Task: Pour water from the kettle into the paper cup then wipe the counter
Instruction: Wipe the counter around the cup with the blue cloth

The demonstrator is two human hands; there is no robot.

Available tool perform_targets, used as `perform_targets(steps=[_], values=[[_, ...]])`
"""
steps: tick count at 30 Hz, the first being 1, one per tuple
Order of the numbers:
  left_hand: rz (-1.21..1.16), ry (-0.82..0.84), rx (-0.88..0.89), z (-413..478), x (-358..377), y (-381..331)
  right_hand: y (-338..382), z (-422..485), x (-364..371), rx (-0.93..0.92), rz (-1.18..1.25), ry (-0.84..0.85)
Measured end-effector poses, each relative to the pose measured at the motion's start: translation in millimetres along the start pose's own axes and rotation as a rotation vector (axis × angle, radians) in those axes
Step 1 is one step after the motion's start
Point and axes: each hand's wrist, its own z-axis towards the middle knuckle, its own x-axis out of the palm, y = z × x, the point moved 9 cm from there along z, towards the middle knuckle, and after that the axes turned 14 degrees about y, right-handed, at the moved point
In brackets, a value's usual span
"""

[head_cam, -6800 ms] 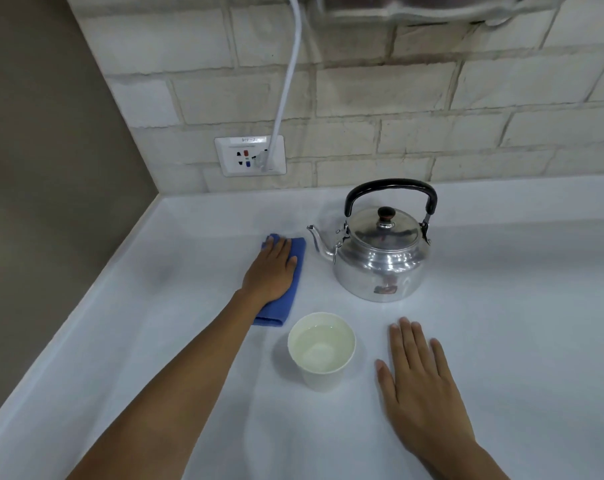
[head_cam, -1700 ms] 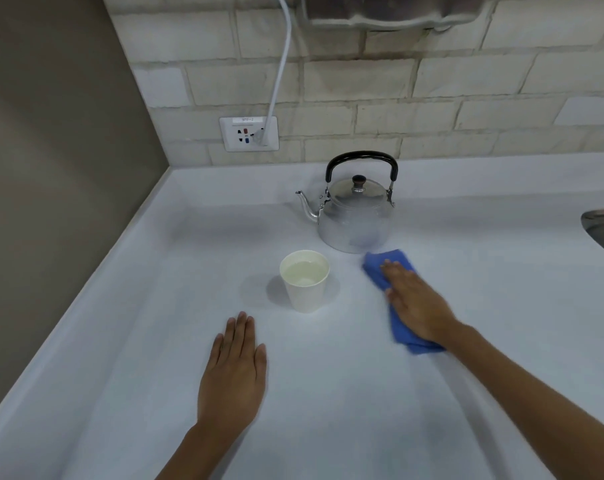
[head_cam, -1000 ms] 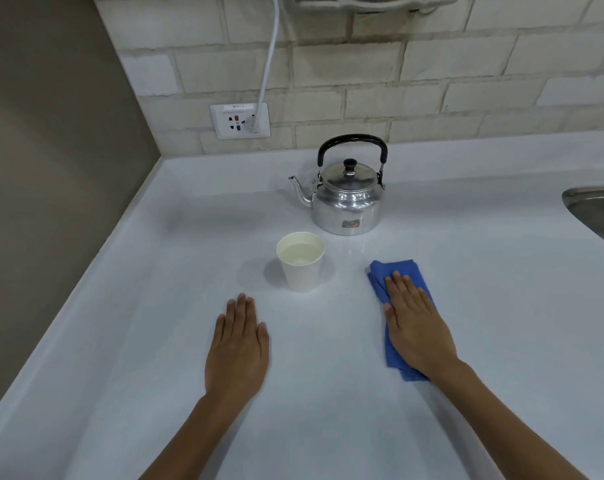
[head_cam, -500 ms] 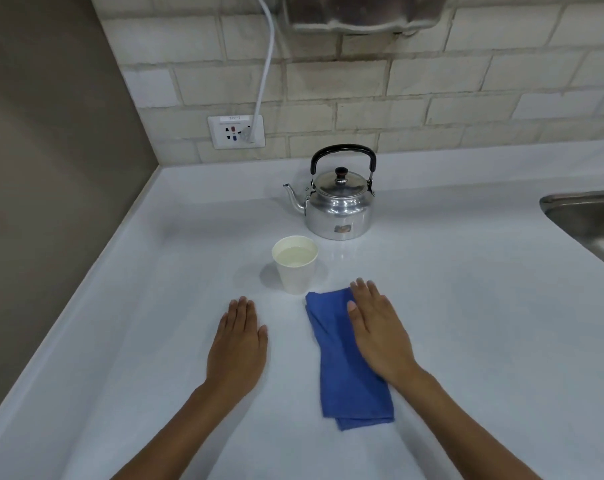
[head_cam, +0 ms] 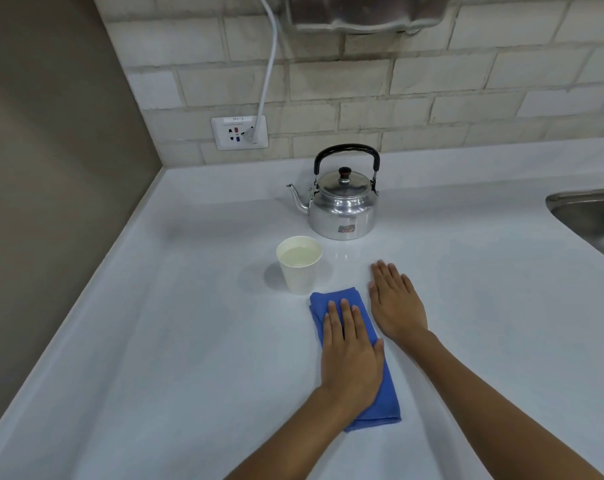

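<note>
The white counter (head_cam: pixel 196 341) filled most of your view, running back to a brick wall with a socket (head_cam: pixel 240 132) and bounded on the right by the edge of a steel sink (head_cam: pixel 591 216). The kettle (head_cam: pixel 343 206) stood upright near the wall, lid on, spout toward the left. Just in front of it and a little left stood the paper cup (head_cam: pixel 299 263), upright and holding water nearly to the brim, so I judge the pour done and the wiping under way.

The blue cloth (head_cam: pixel 373 379) lay folded lengthwise on the counter, its far corner just beside the foot of the cup, perhaps touching it; I could not tell which.

That closeness was your main risk. A forward or leftward stroke could push the cloth's edge into the light, full cup and slop or tip it, wetting what you were wiping. A pressed cloth could also bunch and drag.

Your left hand (head_cam: pixel 350 355) lay flat on the cloth, palm down, fingers extended and together pointing away from you, pressing rather than gripping. Your right hand (head_cam: pixel 395 304) rested flat on the bare counter just beside the cloth, fingers spread slightly, holding nothing.
</note>
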Motion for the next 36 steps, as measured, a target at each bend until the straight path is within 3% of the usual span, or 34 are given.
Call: perform_targets(steps=[6, 10, 13, 20, 26, 31, 36], values=[[0.177, -0.052, 0.044, -31.5, -8.3, 35.4, -0.3, -3.2, -2.7, 0.007, -0.01, -0.028], [0.185, -0.054, -0.063, -41.7, -17.6, 113.3, -0.2, -3.0, -2.0, 0.012, -0.01, -0.036], [0.045, 0.029, -0.131, -28.2, -15.0, 151.5, 2.1, -2.0, -1.1, 0.019, -0.025, -0.039], [0.029, -0.091, -0.093, -20.8, -25.3, 112.5, 1.1, -1.3, 0.6, 0.008, -0.035, -0.037], [0.059, -0.047, -0.07, -53.1, -24.2, 157.2, 0.6, -2.7, 0.1, 0.002, -0.058, -0.058], [-0.122, -0.101, -0.117, 8.5, -43.1, 219.9, 2.7, -1.1, -1.1, 0.024, -0.075, -0.066], [-0.063, -0.107, -0.118, 85.3, -62.5, 193.8, 8.5, -1.3, -4.0, 0.012, -0.134, -0.073]])
